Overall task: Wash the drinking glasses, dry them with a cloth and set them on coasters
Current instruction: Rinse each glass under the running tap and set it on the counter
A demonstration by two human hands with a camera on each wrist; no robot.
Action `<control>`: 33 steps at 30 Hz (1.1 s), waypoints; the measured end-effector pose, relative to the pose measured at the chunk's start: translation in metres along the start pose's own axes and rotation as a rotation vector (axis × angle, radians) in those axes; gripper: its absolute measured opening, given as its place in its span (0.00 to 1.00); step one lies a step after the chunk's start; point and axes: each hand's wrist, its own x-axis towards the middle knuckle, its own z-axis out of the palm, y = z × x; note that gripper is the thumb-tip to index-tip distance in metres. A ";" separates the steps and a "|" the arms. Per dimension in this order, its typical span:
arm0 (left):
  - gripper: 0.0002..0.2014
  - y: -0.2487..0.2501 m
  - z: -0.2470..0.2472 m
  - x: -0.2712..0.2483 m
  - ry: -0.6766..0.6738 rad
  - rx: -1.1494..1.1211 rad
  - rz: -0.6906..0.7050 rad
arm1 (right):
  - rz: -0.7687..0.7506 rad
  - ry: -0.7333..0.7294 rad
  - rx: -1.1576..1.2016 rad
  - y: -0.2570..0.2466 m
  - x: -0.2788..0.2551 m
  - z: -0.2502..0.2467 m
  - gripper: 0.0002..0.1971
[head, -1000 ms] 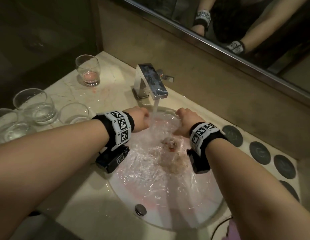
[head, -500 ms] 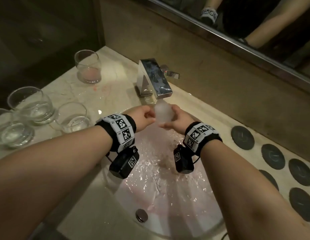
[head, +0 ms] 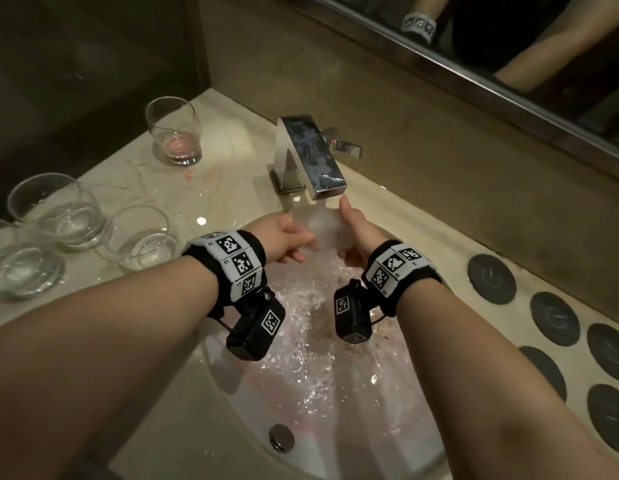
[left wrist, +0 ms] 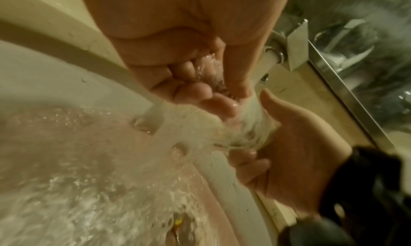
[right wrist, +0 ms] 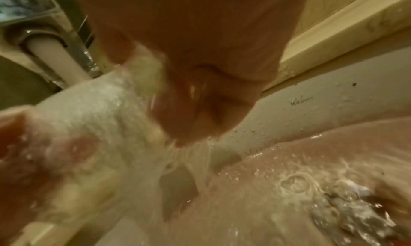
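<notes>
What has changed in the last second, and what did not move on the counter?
Both hands rose from low in the sink toward the faucet. The left hand and right hand now hold the glass between them under the running water; a second ago no glass showed there. The four glasses on the counter, including the one with pink liquid, and the dark coasters stayed in place.

Mirror-polished metal faucet (head: 310,157), glossy marble counter (head: 225,188).

The marble counter (head: 228,174) bears four glasses (head: 175,131) left of the sink, dark coasters (head: 491,278) right.
</notes>
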 end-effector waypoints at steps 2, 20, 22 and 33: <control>0.04 -0.001 -0.003 0.000 0.031 -0.045 -0.007 | -0.019 -0.061 0.107 0.007 0.002 -0.004 0.28; 0.08 0.002 -0.009 0.010 0.015 -0.172 0.012 | -0.092 -0.107 -0.008 0.007 0.006 0.004 0.38; 0.05 0.002 -0.010 0.012 0.009 -0.147 0.025 | -0.087 -0.117 0.102 0.009 0.007 0.004 0.33; 0.02 -0.008 -0.010 0.015 -0.076 -0.190 0.021 | -0.118 -0.124 0.036 0.014 0.007 -0.002 0.28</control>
